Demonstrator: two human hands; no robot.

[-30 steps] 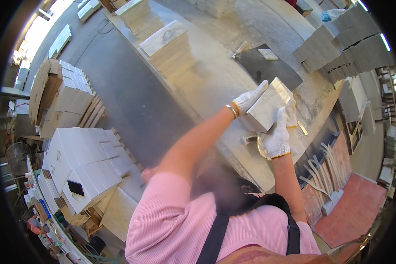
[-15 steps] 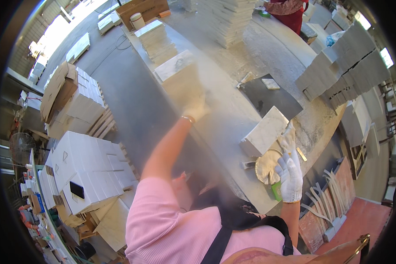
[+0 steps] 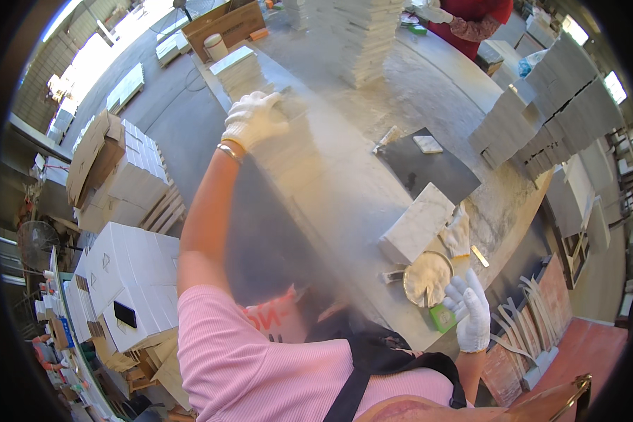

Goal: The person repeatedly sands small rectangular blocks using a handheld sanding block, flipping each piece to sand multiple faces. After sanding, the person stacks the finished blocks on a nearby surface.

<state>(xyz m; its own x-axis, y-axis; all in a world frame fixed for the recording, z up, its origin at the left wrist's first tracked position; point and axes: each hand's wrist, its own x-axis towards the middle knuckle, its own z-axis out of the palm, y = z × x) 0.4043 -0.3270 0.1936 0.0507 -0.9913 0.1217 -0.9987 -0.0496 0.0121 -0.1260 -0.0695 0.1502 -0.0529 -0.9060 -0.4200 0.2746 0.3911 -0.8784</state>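
Observation:
My left hand (image 3: pixel 257 121), in a white knit glove, reaches far over the left edge of the workbench. It lies over the near left end of a blurred stack of pale tiles (image 3: pixel 297 116), thumb apart from the fingers. Whether it presses on the top tile I cannot tell. Gloved too, my right hand (image 3: pixel 469 315) is raised at the bench's near right, fingers spread and empty. Close to it are a round gold-rimmed dish (image 3: pixel 429 279) with pale contents, a green box (image 3: pixel 442 318), a loose white glove (image 3: pixel 457 234) and a white marbled block (image 3: pixel 416 224).
A black sheet (image 3: pixel 436 169) bearing a small tile (image 3: pixel 427 144) lies mid-bench. Tall tile stacks (image 3: pixel 369 42) rise behind and at right (image 3: pixel 552 105). Across the bench stands a person in red (image 3: pixel 464 24). White boxes (image 3: pixel 133 274) with a phone (image 3: pixel 124 314) stand at left. Haze blurs the middle.
My left hand has moved forward and left, from the bench beside the tile stack to over its near left end. My right hand has drawn back slightly from the round dish, still spread.

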